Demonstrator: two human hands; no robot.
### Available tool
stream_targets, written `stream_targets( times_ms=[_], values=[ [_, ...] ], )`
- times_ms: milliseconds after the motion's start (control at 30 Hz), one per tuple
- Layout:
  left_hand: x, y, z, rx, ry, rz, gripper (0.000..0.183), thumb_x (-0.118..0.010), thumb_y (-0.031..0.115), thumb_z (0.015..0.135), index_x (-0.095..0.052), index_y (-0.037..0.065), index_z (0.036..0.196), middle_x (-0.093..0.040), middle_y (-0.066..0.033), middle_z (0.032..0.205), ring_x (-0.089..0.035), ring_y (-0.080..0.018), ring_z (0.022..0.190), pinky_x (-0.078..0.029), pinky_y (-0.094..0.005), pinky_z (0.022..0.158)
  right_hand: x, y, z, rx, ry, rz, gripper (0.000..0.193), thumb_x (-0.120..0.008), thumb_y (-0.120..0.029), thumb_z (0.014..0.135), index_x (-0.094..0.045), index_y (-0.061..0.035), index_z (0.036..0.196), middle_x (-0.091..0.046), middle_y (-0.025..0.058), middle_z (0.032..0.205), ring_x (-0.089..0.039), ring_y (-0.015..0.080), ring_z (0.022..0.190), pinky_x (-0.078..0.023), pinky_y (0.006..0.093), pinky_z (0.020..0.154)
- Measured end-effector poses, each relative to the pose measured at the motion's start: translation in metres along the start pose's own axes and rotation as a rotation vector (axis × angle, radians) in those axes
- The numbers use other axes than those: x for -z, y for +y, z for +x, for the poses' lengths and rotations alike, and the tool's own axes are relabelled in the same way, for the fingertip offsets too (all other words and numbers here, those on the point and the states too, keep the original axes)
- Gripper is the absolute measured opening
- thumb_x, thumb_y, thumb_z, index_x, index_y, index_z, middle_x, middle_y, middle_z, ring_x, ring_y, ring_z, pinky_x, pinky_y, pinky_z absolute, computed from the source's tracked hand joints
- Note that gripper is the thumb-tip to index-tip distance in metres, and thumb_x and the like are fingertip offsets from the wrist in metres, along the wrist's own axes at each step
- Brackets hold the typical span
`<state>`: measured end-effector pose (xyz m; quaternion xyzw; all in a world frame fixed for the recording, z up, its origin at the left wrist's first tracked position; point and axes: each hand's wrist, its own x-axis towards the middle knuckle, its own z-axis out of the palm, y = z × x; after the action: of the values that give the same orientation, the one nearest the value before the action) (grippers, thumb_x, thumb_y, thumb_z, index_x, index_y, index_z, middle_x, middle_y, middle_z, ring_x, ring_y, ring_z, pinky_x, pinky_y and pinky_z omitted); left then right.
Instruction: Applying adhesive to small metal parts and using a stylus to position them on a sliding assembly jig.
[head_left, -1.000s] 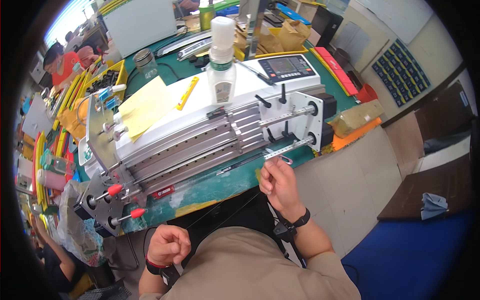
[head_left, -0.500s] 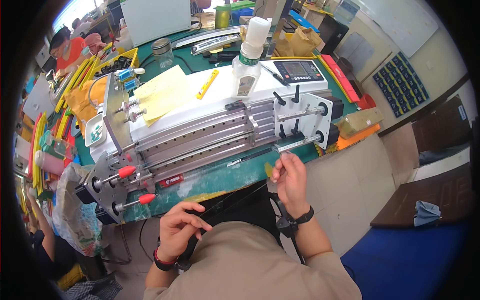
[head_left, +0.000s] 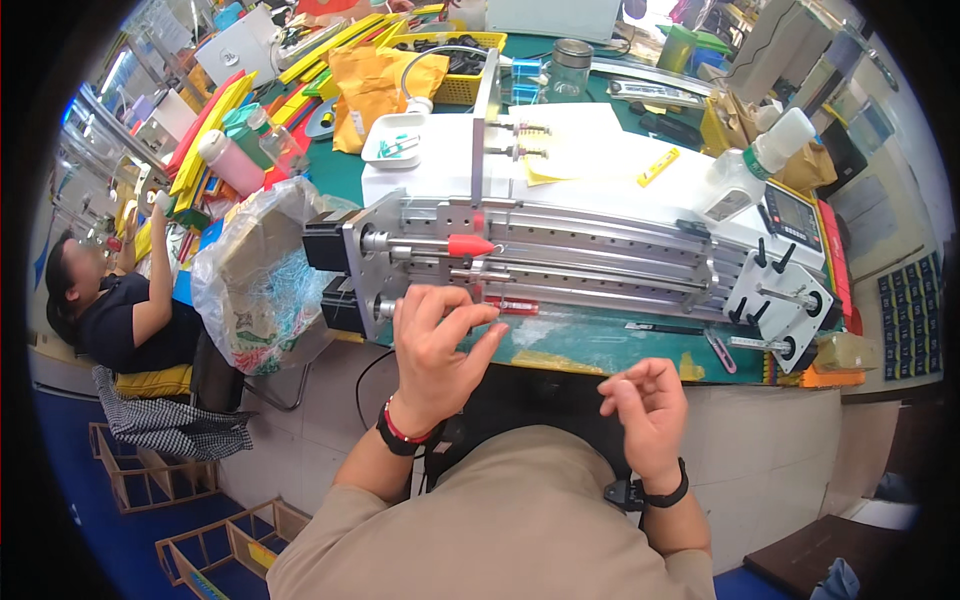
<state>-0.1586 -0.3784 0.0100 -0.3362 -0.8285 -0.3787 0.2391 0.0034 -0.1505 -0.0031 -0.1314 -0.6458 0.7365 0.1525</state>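
My left hand (head_left: 435, 350) is raised in front of the lower spindle at the left end of a metal twin-rail machine (head_left: 580, 250). Its fingers are bent, with thumb and index finger apart, and it hides the tip of that spindle. Above it, the upper spindle carries a red cone tip (head_left: 470, 245) with a small hook. My right hand (head_left: 648, 410) hovers in front of the bench edge, thumb and fingers drawn together in a pinch. What it pinches, if anything, is too fine to make out.
On the green bench lie a red tube (head_left: 512, 306), a pink-handled tool (head_left: 718, 350) and a dark strip (head_left: 662, 327). A white bottle (head_left: 738, 185) stands behind the rails. Left of the machine hangs a plastic-lined bin (head_left: 225, 290); a seated co-worker (head_left: 120, 310) is beyond it.
The view has swung toward the left. My left hand has risen to the lower spindle. My right hand has drawn back from the machine's right end plate.
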Motion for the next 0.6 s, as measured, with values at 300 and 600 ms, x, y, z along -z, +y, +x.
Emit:
stream_targets(
  times_ms=[300,600],
  values=[
    [0.011,-0.023,0.011,-0.001,-0.097,-0.072,0.030,-0.097,0.011,0.074,-0.079,0.005,0.097,-0.072,-0.0093,0.102,-0.067,-0.0292,0.092,-0.052,-0.0414,0.081,-0.096,-0.004,0.083,0.605,-0.075,-0.743,0.029,-0.081,0.000,0.087,-0.060,-0.0028,0.108,-0.069,0.0095,0.099,-0.064,0.0343,0.097,-0.048,0.0455,0.087],
    [0.031,-0.042,-0.008,0.258,-0.040,-0.688,0.034,-0.076,-0.014,0.096,-0.061,-0.003,0.125,-0.079,-0.0154,0.103,-0.078,-0.0206,0.097,-0.063,-0.0346,0.090,-0.098,0.022,0.074,0.996,-0.051,-0.706,0.028,-0.078,0.010,0.085,-0.055,-0.0046,0.092,-0.070,0.0095,0.091,-0.060,0.0327,0.076,-0.049,0.0410,0.068]
  ],
)
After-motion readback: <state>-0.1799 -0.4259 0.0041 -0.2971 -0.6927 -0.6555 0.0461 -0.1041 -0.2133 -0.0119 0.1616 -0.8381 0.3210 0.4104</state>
